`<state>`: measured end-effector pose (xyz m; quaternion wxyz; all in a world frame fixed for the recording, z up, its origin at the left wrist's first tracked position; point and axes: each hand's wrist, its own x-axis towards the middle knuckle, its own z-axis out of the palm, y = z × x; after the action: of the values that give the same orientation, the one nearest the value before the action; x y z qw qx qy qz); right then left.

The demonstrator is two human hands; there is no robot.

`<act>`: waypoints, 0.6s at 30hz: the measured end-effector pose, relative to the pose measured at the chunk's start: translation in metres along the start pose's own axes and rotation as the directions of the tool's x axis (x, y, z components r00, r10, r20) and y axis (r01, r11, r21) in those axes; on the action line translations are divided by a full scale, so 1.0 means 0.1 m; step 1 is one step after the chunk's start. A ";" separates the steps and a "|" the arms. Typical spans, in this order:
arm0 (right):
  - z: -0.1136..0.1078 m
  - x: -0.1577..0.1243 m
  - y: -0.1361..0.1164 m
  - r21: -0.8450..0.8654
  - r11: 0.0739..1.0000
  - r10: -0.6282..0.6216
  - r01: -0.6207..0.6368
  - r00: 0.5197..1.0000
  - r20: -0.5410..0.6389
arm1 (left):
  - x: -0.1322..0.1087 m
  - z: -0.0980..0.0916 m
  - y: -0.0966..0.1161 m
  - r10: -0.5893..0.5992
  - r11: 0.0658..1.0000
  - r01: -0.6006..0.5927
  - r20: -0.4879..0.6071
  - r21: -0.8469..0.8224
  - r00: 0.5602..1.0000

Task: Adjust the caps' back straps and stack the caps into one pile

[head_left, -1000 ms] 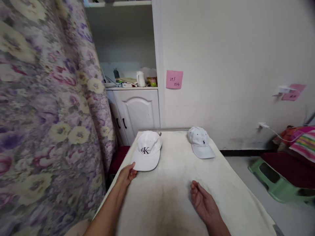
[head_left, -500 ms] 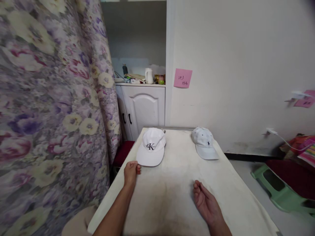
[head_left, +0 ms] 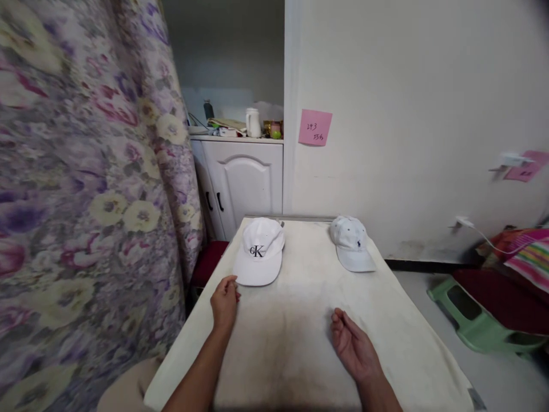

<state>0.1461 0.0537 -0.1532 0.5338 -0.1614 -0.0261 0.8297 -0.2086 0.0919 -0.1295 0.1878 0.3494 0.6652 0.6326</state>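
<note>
A white cap (head_left: 258, 250) with black letters lies at the far left part of the cloth-covered table (head_left: 291, 326), its brim toward me. At the far right sits a pale blue cap (head_left: 351, 243) with a small dark emblem. My left hand (head_left: 225, 300) is beside the white cap's brim at its near left corner, fingers curled together; whether it touches the brim is unclear, and it holds nothing I can see. My right hand (head_left: 354, 346) rests palm up over the near right of the table, fingers curled in, with nothing visible in it, nearest to the pale blue cap.
A floral curtain (head_left: 98, 189) hangs along the left. Behind the table stand a white cabinet (head_left: 246, 183) with a white jug (head_left: 253, 123) on it and a wall with a pink note (head_left: 315, 127). A green stool (head_left: 480, 323) is at the right.
The view has shifted slightly, so everything appears a little higher and farther left. Both caps stay in place, and the left fingers have changed pose slightly beside the brim.
</note>
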 end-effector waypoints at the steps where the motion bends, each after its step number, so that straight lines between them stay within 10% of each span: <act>1: 0.00 0.00 0.00 -0.002 1.000 0.002 -0.002 1.000 0.008 | 0.00 0.00 0.00 0.002 1.000 -0.002 0.002 0.008 1.000; 9: 0.03 0.09 -0.06 -0.048 0.998 -0.045 0.043 0.998 -0.039 | 0.04 0.00 0.04 -0.015 0.999 0.016 -0.033 0.030 0.999; 18: -0.03 0.54 -1.00 -0.099 0.930 -0.364 0.353 0.923 -0.128 | 0.07 0.02 0.10 -0.035 0.994 0.041 -0.057 0.102 0.998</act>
<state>0.2144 0.1445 -0.1471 0.6707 -0.2330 -0.0473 0.7026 -0.2096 0.0975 -0.1189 0.1631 0.3285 0.7084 0.6030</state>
